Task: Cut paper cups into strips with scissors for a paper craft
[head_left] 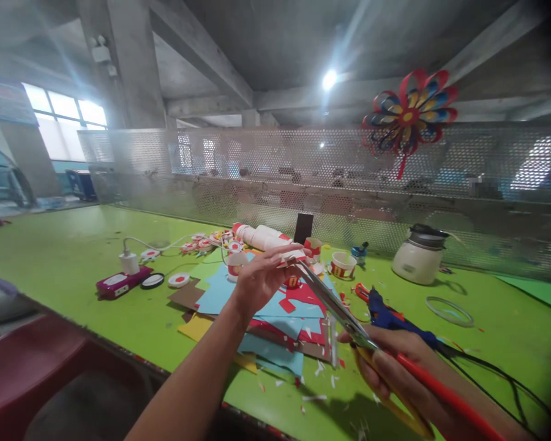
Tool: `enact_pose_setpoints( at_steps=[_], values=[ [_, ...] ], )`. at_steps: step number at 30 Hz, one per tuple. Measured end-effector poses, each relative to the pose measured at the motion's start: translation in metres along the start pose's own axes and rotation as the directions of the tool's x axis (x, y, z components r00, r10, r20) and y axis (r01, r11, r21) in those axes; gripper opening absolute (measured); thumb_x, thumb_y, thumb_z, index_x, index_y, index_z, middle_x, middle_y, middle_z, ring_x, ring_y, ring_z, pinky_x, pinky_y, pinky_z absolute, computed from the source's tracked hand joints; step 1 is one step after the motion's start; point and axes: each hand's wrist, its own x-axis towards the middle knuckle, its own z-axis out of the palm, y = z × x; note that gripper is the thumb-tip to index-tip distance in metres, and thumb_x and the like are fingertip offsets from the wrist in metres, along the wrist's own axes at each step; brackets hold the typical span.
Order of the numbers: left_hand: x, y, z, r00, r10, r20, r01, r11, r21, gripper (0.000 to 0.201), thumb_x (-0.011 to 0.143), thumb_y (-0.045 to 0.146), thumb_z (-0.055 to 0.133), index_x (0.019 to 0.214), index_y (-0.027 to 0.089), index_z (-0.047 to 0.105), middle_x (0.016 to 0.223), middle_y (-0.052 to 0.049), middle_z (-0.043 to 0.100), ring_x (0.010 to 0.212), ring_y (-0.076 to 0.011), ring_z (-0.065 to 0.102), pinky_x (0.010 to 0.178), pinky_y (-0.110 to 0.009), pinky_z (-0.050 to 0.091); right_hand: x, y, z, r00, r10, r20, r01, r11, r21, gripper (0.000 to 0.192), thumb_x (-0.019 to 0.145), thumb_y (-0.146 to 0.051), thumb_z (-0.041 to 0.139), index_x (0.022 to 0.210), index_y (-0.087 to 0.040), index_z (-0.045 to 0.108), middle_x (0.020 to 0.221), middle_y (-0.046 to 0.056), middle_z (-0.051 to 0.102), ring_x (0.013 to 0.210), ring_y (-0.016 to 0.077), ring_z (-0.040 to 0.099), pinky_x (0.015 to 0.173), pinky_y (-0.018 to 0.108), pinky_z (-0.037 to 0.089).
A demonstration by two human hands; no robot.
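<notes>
My left hand is raised over a pile of coloured paper, its fingers closed on a small white and red paper piece. The scissors are in my right hand, with their long metal blades pointing up and left. Their tips reach the paper piece; whether they are cutting into it I cannot tell. Yellow and red handle parts show around my right fingers. Beneath my hands lie light blue sheets, red paper and brown card, with a printed paper cup just behind.
A blue glue gun with a black cable lies by my right hand. Farther right stand a white pot and a clear ring. A purple power strip sits left. White cups lie behind, before a perforated metal screen.
</notes>
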Motion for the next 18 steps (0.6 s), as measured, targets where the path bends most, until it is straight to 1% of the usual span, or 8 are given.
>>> enact_pose_setpoints(
  at_steps=[1, 3, 7, 10, 13, 16, 18],
  values=[
    [0.0, 0.0, 0.0, 1.0, -0.001, -0.005, 0.001, 1.0, 0.005, 0.036, 0.08, 0.03, 0.059, 0.11, 0.016, 0.07, 0.107, -0.014, 0.07, 0.103, -0.0291, 0.064, 0.093, -0.045, 0.046, 0.001, 0.002, 0.001, 1.0, -0.015, 0.008, 0.015, 1.0, 0.008, 0.053, 0.091, -0.062, 0.038, 0.094, -0.019, 0.068, 0.059, 0.0, 0.052, 0.052, 0.0127, 0.045, 0.049, 0.025, 0.037],
    [0.0, -0.001, 0.0, 1.0, 0.003, -0.013, -0.003, 1.0, 0.005, 0.035, 0.079, 0.031, 0.06, 0.109, 0.017, 0.071, 0.107, -0.013, 0.07, 0.103, -0.0294, 0.064, 0.093, -0.046, 0.046, 0.002, 0.005, 0.003, 1.0, -0.028, -0.013, 0.028, 1.0, 0.01, 0.053, 0.092, -0.062, 0.037, 0.099, -0.019, 0.069, 0.058, -0.001, 0.051, 0.052, 0.0129, 0.046, 0.049, 0.025, 0.036],
    [0.0, -0.004, 0.003, 1.0, -0.008, -0.001, 0.008, 1.0, 0.003, 0.034, 0.079, 0.032, 0.062, 0.108, 0.018, 0.072, 0.108, -0.013, 0.07, 0.101, -0.0294, 0.064, 0.095, -0.048, 0.045, 0.001, 0.01, 0.004, 0.999, 0.006, -0.044, -0.008, 0.999, -0.041, 0.05, 0.093, -0.059, 0.038, 0.101, -0.022, 0.071, 0.06, 0.001, 0.055, 0.054, 0.0154, 0.052, 0.052, 0.027, 0.04],
    [0.0, -0.005, 0.006, 1.0, -0.023, 0.013, 0.022, 0.999, 0.03, 0.034, 0.08, 0.034, 0.062, 0.108, 0.017, 0.072, 0.11, -0.014, 0.07, 0.101, -0.0293, 0.064, 0.095, -0.048, 0.044, 0.0, 0.013, 0.007, 0.997, 0.018, -0.073, -0.02, 0.999, -0.029, 0.048, 0.092, -0.058, 0.038, 0.102, -0.024, 0.071, 0.061, 0.002, 0.057, 0.055, 0.0176, 0.054, 0.051, 0.028, 0.043],
    [0.0, -0.006, 0.007, 1.0, -0.021, 0.022, 0.02, 0.999, 0.034, 0.034, 0.082, 0.034, 0.061, 0.109, 0.017, 0.072, 0.112, -0.014, 0.069, 0.103, -0.029, 0.063, 0.094, -0.046, 0.045, -0.002, 0.015, 0.013, 0.99, 0.059, -0.127, -0.053, 0.998, 0.044, 0.048, 0.092, -0.058, 0.04, 0.098, -0.023, 0.072, 0.058, 0.001, 0.052, 0.051, 0.0157, 0.048, 0.047, 0.026, 0.039],
    [0.0, -0.007, 0.006, 1.0, -0.017, 0.025, 0.016, 1.0, 0.013, 0.033, 0.082, 0.032, 0.061, 0.109, 0.018, 0.072, 0.111, -0.013, 0.07, 0.102, -0.0281, 0.064, 0.093, -0.044, 0.046, -0.001, 0.016, 0.017, 0.991, 0.076, -0.114, -0.062, 0.99, 0.127, 0.049, 0.092, -0.058, 0.04, 0.098, -0.02, 0.07, 0.057, -0.001, 0.047, 0.049, 0.0128, 0.042, 0.045, 0.024, 0.035],
    [0.0, -0.008, 0.006, 0.999, -0.012, 0.031, 0.012, 1.0, 0.0, 0.032, 0.082, 0.031, 0.061, 0.109, 0.017, 0.072, 0.111, -0.013, 0.07, 0.101, -0.0279, 0.064, 0.092, -0.044, 0.047, -0.001, 0.015, 0.018, 0.989, 0.091, -0.118, -0.074, 0.987, 0.142, 0.05, 0.091, -0.06, 0.042, 0.1, -0.019, 0.07, 0.058, -0.002, 0.046, 0.05, 0.0122, 0.041, 0.045, 0.024, 0.034]
  ],
)
